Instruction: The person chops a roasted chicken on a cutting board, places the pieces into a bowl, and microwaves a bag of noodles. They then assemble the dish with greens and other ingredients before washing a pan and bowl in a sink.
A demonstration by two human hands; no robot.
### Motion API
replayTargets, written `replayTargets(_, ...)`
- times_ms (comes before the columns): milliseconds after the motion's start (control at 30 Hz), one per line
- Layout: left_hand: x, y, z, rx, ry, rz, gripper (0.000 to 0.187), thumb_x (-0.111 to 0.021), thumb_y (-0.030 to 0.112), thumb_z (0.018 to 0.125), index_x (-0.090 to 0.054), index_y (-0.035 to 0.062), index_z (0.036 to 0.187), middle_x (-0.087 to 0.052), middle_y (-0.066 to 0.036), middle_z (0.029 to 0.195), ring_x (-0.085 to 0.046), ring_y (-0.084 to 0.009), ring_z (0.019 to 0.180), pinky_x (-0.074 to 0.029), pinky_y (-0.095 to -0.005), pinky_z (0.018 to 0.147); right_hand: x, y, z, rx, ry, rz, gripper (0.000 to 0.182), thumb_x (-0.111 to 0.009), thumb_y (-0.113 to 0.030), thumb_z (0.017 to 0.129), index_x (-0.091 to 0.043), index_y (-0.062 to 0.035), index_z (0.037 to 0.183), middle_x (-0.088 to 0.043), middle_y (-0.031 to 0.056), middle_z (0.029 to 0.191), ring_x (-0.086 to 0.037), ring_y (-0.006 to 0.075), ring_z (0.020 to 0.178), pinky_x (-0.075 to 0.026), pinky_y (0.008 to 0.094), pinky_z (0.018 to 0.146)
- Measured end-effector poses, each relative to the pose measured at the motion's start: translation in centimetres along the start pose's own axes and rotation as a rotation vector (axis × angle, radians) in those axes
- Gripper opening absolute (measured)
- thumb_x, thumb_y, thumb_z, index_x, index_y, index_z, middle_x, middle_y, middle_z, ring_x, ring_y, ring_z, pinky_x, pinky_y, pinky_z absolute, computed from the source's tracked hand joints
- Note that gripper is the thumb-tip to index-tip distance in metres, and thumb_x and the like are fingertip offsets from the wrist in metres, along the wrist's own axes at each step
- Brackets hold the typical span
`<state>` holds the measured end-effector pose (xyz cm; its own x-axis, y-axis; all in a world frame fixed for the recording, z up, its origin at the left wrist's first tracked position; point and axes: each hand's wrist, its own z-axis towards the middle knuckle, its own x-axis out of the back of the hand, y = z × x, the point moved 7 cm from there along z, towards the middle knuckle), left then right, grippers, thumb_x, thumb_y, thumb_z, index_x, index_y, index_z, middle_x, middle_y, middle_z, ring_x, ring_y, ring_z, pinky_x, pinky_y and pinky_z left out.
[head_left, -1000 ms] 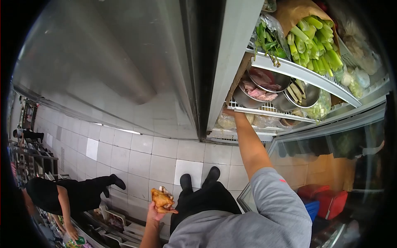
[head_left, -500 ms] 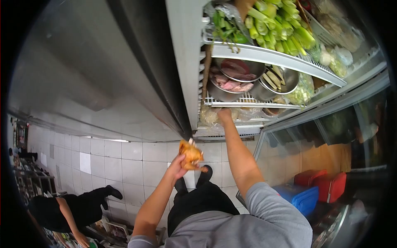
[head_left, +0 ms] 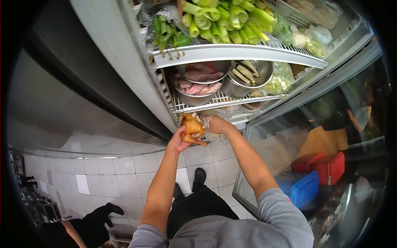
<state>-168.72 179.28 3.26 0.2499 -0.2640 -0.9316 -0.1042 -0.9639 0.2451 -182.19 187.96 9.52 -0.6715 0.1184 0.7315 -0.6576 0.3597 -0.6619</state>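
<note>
Item one: cooked chicken (head_left: 191,127), golden brown, gripped in my left hand (head_left: 178,141), in front of the open fridge, just below a shelf edge (head_left: 225,103). Item two: clear plastic bag (head_left: 216,138), crumpled, grasped in my right hand (head_left: 219,124), just beside the chicken; fingertips hidden, contact between bag and chicken I cannot tell. Shelf above my hands: metal bowls of raw meat (head_left: 197,88) at left; right of these, a bowl of pale strips (head_left: 244,75), then bagged cut greens (head_left: 279,80). Next shelf up: leafy greens (head_left: 163,33), left; thick green stalks (head_left: 225,22), middle. To my right: glass door (head_left: 271,153), swung open. Lower left: another person (head_left: 89,223), dark clothes. Underfoot: pale floor tiles (head_left: 128,186).
</note>
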Motion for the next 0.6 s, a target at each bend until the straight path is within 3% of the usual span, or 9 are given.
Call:
replayTargets(233,0.8,-2.0,3.1,0.001,0.034,0.006,0.071,-0.067,0.046,0.08,-0.047,0.0073,0.136,-0.057,-0.017,0.128,-0.058,-0.0356,0.11,-0.053,-0.0489,0.08,2.7,0.3,-1.2,-0.075,-0.004,-0.062,0.051,-0.076,-0.013,0.075,-0.06,-0.0082,0.123,-0.065,0.0245,0.114,-0.063,0.0416,0.104,-0.05,0.0447,0.089)
replayTargets(433,-0.1,-1.7,4.2,-0.055,-0.009,-0.059,0.063,-0.063,0.041,0.085,-0.047,0.0072,0.136,-0.058,-0.015,0.127,-0.058,-0.0349,0.108,-0.053,-0.0505,0.08,4.6,0.8,-5.2,-0.104,0.46,-0.006,0.054,-0.078,-0.011,0.073,-0.061,-0.0017,0.123,-0.064,0.0245,0.118,-0.059,0.0417,0.112,-0.048,0.0425,0.095)
replayTargets(533,0.9,-1.9,4.4,-0.086,-0.001,-0.093,0.062,-0.062,0.042,0.085,-0.048,0.0067,0.135,-0.058,-0.015,0.127,-0.058,-0.0351,0.107,-0.053,-0.0498,0.08,4.8,1.9,-7.6,-0.32,0.606,0.109,0.059,-0.08,-0.011,0.073,-0.06,0.0003,0.126,-0.064,0.0227,0.121,-0.059,0.0377,0.114,-0.047,0.0401,0.097)
replayTargets(600,1.5,-2.0,4.3,-0.115,0.026,-0.087,0.065,-0.062,0.045,0.085,-0.047,0.0061,0.135,-0.059,-0.017,0.125,-0.06,-0.0339,0.1,-0.053,-0.0484,0.081,3.9,4.3,-8.6,-0.307,0.746,0.276,0.058,-0.078,-0.009,0.077,-0.058,-0.0003,0.131,-0.062,0.0204,0.125,-0.059,0.0325,0.115,-0.047,0.0372,0.099)
